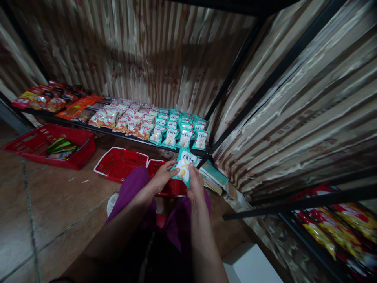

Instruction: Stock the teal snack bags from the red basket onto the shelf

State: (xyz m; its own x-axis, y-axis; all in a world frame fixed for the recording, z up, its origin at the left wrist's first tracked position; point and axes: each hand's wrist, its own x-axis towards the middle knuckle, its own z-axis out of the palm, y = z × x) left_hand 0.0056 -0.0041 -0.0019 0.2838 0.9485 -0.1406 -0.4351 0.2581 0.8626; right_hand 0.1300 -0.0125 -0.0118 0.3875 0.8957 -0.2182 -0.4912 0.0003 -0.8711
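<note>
A teal-and-white snack bag (184,166) is held up between both of my hands, its printed front facing me. My left hand (165,174) grips its left edge, thumb over the front. On the opposite edge my right hand (194,181) closes round the bag's lower right side. Just beyond, matching teal snack bags (171,137) stand in rows at the right end of the low shelf (123,135). Beside those, white-and-red snack bags (134,126) fill the shelf's middle. Beneath the held bag is a red basket (173,188), partly hidden by my hands and knees.
Red baskets stand on the tiled floor: a middle one (116,167) and a left one (82,151) with green packets (61,145). Orange packets (78,107) lie further left on the shelf. Black frame bars (235,124), flattened cardboard (216,177) and a white box (255,265) are at right.
</note>
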